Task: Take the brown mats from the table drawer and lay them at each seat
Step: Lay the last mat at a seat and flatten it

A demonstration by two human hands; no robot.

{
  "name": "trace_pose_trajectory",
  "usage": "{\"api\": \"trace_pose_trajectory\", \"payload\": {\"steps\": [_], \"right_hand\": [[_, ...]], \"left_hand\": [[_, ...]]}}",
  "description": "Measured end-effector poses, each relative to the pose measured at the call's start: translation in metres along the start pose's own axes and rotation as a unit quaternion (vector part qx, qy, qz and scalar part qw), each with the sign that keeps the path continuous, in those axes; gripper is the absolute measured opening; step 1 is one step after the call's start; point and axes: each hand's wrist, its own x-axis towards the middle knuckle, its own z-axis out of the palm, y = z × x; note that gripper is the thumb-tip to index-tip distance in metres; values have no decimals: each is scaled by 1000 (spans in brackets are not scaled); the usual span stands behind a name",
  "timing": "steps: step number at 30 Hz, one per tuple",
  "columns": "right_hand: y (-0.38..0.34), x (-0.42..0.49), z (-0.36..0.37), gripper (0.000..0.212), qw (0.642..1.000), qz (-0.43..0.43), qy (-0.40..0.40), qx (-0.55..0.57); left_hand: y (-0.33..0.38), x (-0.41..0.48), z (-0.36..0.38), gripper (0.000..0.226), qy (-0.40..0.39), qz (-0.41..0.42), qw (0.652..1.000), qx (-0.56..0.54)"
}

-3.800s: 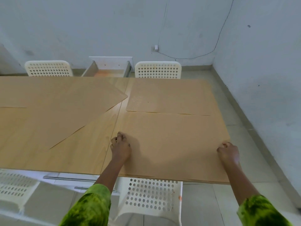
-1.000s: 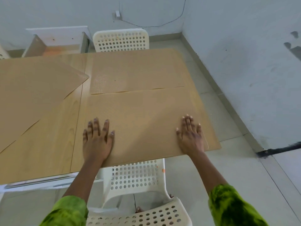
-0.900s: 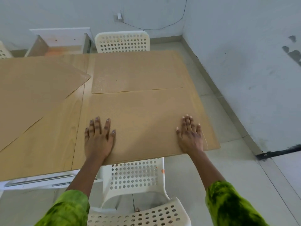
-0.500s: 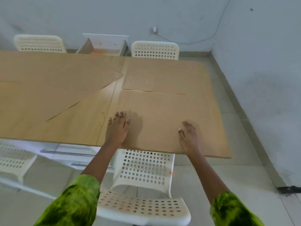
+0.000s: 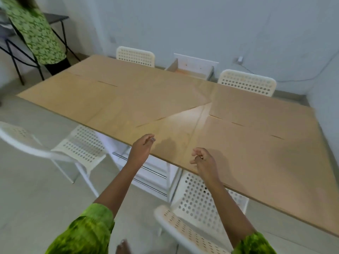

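Both hands empty. Left hand [image 5: 142,148] loosely curled over near table [image 5: 176,136] edge; right hand [image 5: 204,160] half-curled, just above near-right mat [image 5: 256,154]. Brown mats flat, squared to seats. Skewed mat [image 5: 146,99] likely needs straightening. Drawer [image 5: 192,69] open, far side.

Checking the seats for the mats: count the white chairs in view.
4. Far side: one chair left of the open drawer, one right. Near side: one at left, one below the right hand. Others may sit out of frame.
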Motion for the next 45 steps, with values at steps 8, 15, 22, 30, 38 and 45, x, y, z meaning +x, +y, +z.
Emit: {"api": "trace_pose_trajectory", "payload": {"steps": [8,15,22,30,38,45], "right_hand": [[-34,40,117,27,997,49,19,47],[-69,105,162,27,998,46,48,13],[-88,205,164,25,997,30,55,-51],[-97,291,147,38,927,19,2,-375],[-100,309,140,30,938,36,11,-345],[-105,335,111,29,938,69,81,-331]], "left_hand": [[-29,79,-102,27,-39,-32,997,-62],[-31,150,-127,36,-86,-144,970,-174],[-12,226,-119,39,-55,-241,927,-281],[7,290,-100,8,4,-349,864,-362],[16,320,-76,26,20,-227,951,-208],[23,338,-121,39,-22,-75,970,-231]]}}
